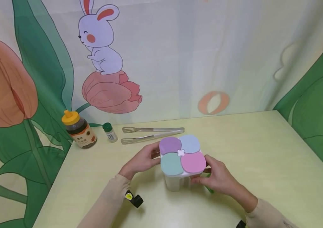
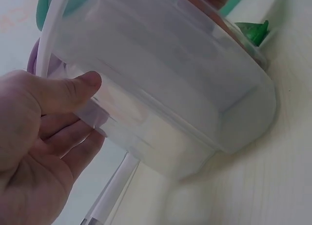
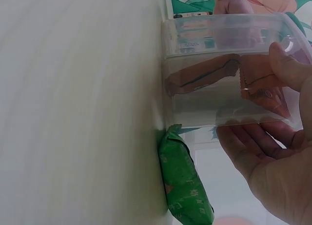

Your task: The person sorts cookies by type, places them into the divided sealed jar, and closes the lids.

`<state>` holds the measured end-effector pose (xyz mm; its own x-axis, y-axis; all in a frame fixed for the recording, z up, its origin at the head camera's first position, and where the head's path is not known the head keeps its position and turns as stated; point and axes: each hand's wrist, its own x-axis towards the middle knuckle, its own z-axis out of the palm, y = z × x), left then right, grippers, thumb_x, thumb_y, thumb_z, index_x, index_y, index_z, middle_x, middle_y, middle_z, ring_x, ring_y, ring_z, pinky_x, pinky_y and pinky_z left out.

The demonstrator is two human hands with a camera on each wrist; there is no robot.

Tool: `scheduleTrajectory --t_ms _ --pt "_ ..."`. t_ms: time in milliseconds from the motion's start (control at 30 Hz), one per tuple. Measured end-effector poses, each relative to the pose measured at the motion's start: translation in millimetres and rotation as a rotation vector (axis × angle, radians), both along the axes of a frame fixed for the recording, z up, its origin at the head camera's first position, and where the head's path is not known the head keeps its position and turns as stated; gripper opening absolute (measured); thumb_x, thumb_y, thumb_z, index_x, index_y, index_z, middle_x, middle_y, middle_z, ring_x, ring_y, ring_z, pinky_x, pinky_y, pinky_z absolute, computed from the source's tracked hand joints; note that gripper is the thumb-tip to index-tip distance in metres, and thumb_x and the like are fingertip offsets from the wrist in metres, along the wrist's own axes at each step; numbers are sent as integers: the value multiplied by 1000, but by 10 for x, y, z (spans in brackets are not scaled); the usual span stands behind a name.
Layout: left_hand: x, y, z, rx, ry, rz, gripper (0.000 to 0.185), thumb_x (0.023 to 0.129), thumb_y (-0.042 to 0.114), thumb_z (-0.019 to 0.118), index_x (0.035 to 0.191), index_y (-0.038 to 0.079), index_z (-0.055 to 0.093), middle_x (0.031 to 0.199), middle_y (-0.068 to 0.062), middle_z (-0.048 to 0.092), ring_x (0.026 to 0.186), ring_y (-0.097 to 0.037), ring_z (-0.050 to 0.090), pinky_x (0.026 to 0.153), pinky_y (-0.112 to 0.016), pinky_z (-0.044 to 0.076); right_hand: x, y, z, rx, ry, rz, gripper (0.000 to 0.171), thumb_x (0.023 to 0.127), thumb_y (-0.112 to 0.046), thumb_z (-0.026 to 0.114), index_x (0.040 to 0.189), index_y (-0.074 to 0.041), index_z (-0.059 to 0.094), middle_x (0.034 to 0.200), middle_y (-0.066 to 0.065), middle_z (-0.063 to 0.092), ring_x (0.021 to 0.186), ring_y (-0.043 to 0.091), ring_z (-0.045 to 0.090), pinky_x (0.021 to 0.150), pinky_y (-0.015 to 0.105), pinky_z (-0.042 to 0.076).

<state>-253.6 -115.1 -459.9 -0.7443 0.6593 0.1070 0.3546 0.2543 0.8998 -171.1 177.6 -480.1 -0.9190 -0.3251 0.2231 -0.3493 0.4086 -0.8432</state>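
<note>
A clear plastic storage box stands on the table between my hands. Its lid has four rounded flaps: purple, light blue, green and pink. My left hand holds the box's left side near the top, the thumb on one face and the fingers round the corner. On the opposite side my right hand grips it, thumb and fingers spread across two faces. Through the wall, the right wrist view shows an orange-brown packet inside. A green packet lies on the table beside the box, mostly hidden in the head view.
Behind the box lie metal tongs with slotted ends. A small green-capped shaker bottle and a yellow-capped brown bottle stand at the back left. A printed curtain hangs along the table's far edge.
</note>
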Motion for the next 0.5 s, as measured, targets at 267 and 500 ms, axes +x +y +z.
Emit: scheduleTrajectory --t_ms 267,500 --pt "20 -29 -6 -40 30 31 50 90 3 67 137 8 52 132 -6 60 127 -22 55 107 -29 45 16 3 2 -9 10 15 53 71 -36 86 110 -17 56 108 -3 65 100 14 66 82 28 59" --pt "48 -31 15 -61 30 63 51 87 4 71 135 9 56 131 -6 62 123 -24 59 104 -30 48 6 20 15 -40 31 52 50 71 -28 87 110 -16 58 105 -2 66 97 10 66 81 26 59"
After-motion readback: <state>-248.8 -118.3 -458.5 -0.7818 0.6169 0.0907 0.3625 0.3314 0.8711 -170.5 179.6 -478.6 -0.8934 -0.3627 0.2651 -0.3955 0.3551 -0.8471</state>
